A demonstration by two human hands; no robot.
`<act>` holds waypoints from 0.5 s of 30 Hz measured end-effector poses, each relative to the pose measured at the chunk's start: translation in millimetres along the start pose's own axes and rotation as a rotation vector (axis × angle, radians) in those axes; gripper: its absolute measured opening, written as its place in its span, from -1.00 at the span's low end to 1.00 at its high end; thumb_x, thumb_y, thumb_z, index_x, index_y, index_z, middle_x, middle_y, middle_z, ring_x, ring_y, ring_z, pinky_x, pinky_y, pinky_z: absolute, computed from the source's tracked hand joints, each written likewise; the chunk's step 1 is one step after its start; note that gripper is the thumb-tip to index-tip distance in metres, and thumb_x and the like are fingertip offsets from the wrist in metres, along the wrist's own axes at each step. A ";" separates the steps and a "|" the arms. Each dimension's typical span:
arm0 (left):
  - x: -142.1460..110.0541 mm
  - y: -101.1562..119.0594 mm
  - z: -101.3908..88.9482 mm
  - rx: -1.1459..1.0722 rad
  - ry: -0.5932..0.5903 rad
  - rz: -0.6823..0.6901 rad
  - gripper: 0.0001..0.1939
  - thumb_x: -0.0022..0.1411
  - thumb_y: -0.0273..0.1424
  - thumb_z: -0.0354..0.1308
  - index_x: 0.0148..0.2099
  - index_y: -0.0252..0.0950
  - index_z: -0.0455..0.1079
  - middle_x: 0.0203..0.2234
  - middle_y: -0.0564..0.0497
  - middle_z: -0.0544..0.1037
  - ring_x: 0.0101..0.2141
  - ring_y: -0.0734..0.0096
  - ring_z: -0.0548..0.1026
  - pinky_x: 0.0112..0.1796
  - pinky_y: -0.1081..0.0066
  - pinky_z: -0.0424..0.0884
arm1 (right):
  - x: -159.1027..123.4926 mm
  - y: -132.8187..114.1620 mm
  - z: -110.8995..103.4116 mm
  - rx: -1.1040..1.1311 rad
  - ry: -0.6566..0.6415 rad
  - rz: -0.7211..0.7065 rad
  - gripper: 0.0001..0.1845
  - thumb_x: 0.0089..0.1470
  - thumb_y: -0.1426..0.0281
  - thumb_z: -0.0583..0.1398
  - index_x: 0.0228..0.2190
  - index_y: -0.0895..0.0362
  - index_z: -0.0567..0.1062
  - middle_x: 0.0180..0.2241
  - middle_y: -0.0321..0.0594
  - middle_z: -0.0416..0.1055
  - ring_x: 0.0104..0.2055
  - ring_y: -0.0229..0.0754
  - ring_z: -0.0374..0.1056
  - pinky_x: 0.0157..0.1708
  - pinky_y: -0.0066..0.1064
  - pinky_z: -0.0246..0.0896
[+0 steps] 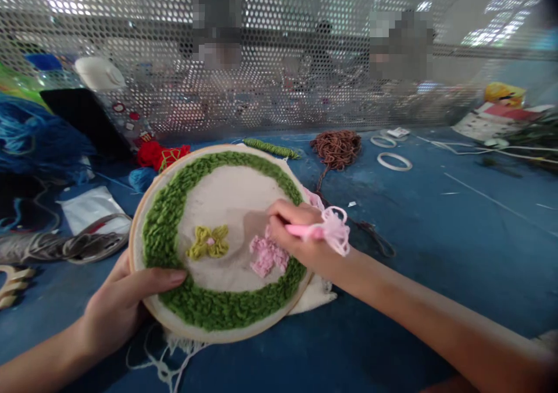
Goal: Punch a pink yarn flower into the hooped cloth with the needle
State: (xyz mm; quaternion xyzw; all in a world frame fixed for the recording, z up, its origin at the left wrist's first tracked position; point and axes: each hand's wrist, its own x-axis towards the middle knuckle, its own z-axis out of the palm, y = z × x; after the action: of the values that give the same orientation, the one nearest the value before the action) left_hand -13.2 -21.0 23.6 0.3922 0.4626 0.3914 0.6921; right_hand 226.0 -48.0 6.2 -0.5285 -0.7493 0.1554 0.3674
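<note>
My left hand (117, 294) grips the lower left of a round embroidery hoop (138, 230), thumb on the front and the other fingers hidden behind. Stretched in the hoop is cream fabric (231, 198) with a thick ring of green yarn stitches (163, 236). A yellow-green flower (208, 242) and a pink flower (267, 256) are stitched inside the ring. Closed around a pink punch needle (300, 230), my right hand (290, 218) rests by the pink flower. Loops of pale pink yarn (336, 230) stick out of the tool's back end. Its tip is hidden by my fingers.
Brown yarn (335, 149), a green yarn skein (271, 147) and white rings (394, 161) lie beyond the hoop on the blue table (436, 253). Blue yarn (39, 137), red yarn (152, 154) and grey yarn (65, 245) are at left. A perforated metal screen (279, 90) stands behind.
</note>
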 end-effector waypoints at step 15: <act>13.7 -2.7 3.9 0.011 0.031 0.026 -0.21 -0.26 -0.67 0.22 0.13 -0.28 0.37 -0.41 0.02 0.69 -0.42 0.06 0.63 -0.43 0.31 0.62 | -7.9 11.9 -25.1 0.445 0.144 0.216 -0.77 0.16 0.43 0.05 -0.49 0.11 0.42 -0.62 -0.33 0.35 -0.53 -0.29 0.28 -0.50 -0.42 0.11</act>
State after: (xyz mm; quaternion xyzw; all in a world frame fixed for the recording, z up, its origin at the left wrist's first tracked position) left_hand -5.4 -10.3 17.6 0.3958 0.4703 0.4040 0.6774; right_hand 253.4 -54.5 12.9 -0.5212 -0.6079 0.3168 0.5084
